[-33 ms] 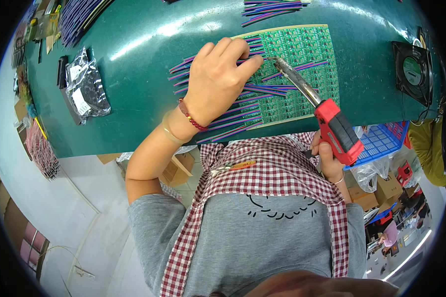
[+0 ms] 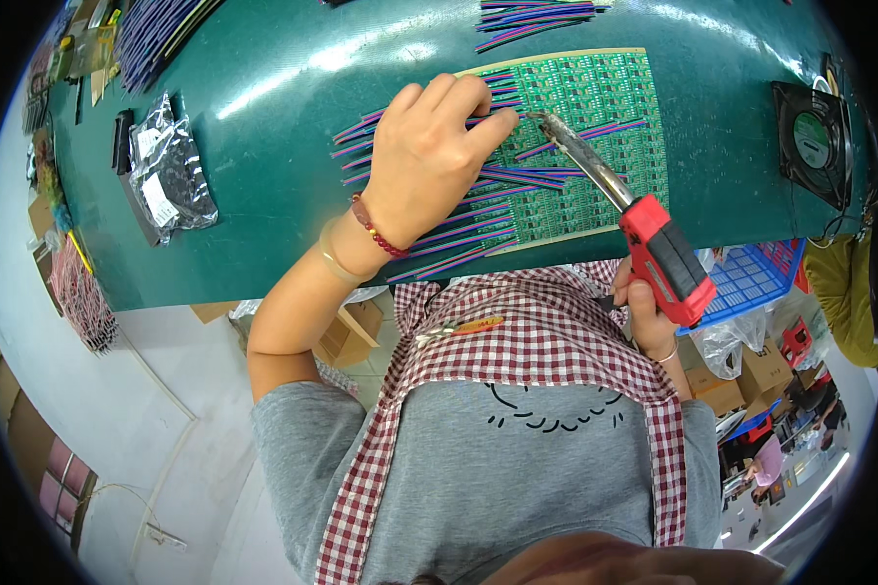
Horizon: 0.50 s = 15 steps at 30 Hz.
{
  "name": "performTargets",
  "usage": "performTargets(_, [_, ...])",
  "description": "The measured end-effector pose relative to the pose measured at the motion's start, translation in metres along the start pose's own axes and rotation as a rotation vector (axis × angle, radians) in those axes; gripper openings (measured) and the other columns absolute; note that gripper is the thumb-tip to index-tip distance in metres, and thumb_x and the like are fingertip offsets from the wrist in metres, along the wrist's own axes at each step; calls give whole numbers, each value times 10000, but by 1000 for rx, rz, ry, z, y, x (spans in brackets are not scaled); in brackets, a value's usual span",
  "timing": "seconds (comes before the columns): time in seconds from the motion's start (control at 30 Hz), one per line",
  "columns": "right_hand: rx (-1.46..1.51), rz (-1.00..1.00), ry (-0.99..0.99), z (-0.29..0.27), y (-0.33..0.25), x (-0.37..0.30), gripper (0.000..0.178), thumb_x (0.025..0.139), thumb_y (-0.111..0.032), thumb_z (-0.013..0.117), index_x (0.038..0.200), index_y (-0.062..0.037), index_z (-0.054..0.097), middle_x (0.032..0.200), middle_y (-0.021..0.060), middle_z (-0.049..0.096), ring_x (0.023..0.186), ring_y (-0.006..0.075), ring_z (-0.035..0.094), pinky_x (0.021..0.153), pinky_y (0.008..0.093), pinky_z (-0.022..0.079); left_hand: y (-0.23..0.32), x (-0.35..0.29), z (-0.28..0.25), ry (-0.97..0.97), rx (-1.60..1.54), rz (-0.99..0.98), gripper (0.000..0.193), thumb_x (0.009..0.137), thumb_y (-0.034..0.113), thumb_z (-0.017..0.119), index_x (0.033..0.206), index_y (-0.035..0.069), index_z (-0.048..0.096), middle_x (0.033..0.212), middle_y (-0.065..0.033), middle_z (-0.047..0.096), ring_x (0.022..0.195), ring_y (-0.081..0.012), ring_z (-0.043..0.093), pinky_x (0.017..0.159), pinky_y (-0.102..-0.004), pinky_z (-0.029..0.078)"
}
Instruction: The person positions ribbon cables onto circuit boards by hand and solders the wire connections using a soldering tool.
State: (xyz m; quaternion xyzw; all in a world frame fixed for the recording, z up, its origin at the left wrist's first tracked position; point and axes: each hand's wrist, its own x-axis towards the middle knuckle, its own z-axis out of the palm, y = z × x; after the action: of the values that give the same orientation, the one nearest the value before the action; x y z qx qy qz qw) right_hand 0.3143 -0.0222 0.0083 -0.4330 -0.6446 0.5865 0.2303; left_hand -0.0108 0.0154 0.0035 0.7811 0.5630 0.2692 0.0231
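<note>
My right hand (image 2: 644, 312) is wrapped round the red and black handle of a soldering iron (image 2: 665, 255). The iron's metal barrel slants up and left, its tip close to my left fingertips. Over a green circuit board panel (image 2: 595, 88), my left hand (image 2: 429, 146) is closed in a pinch on a thin multicoloured wire, whose end lies by the iron's tip. Several more wires (image 2: 458, 234) line the panel's left side in a row, partly hidden under that hand. A few loose wires (image 2: 532, 176) lie across the middle of the panel.
A wire bundle (image 2: 537, 19) lies beyond the panel, and a larger one (image 2: 156, 39) at the far left. A silvery plastic bag (image 2: 171, 175) sits on the green table's left. At the right stands a black fan (image 2: 812, 141); below the table edge is a blue crate (image 2: 746, 283).
</note>
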Motion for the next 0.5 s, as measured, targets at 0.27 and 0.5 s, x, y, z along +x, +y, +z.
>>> performTargets(0.27, [-32, -6, 102, 9, -3, -3, 392, 929, -293, 608, 1156, 25, 581, 800, 65, 612, 670, 137, 563, 617, 283, 454, 1, 0, 0, 3, -20, -11, 216, 700, 53, 693, 896, 142, 708, 799, -5, 559, 716, -180, 559, 593, -316, 403])
performTargets(0.5, [-112, -43, 37, 6, 0, -1, 509, 950, -371, 583, 1232, 49, 520, 703, 60, 551, 572, 113, 495, 538, 258, 406, 0, -1, -1, -7, -43, -26, 210, 703, 48, 695, 891, 142, 708, 804, -5, 565, 725, -183, 565, 603, -320, 411])
